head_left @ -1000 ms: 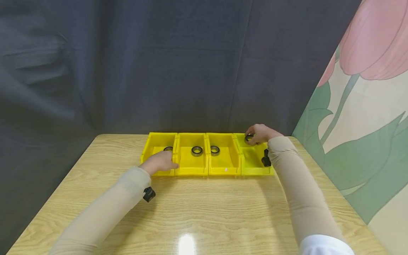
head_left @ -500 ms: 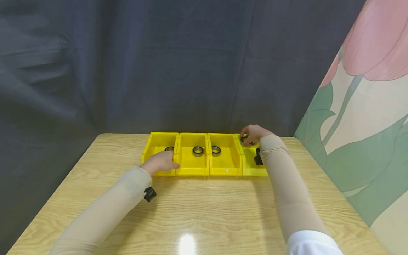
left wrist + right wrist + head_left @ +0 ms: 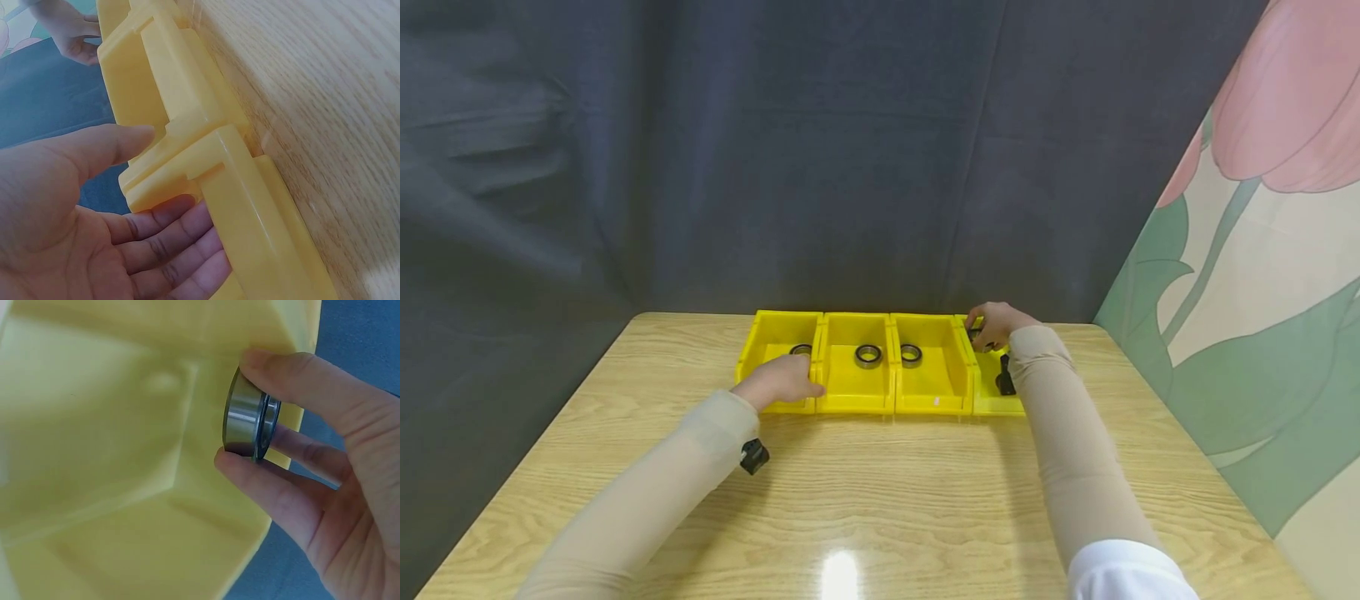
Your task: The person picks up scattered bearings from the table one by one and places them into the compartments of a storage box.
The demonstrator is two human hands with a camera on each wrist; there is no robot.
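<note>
My right hand pinches a metal ball bearing between thumb and fingertips. It is at the back of the rightmost yellow bin; in the right wrist view the bearing stands on edge close to the bin's wall. My left hand reaches over the leftmost yellow bin. Its relaxed fingers dip inside that bin, while the thumb lies across the side walls toward the neighbouring bin. A bearing in the leftmost bin is partly hidden behind this hand.
Between those bins, the two middle bins each have one bearing lying flat: one bearing left, another bearing right. The bins stand side by side on a wooden table. A dark curtain hangs behind; a flower-painted wall borders the right.
My right hand has shifted left, then slightly down into the rightmost bin, with the bearing still pinched. My left hand has stayed in place over the leftmost bin.
</note>
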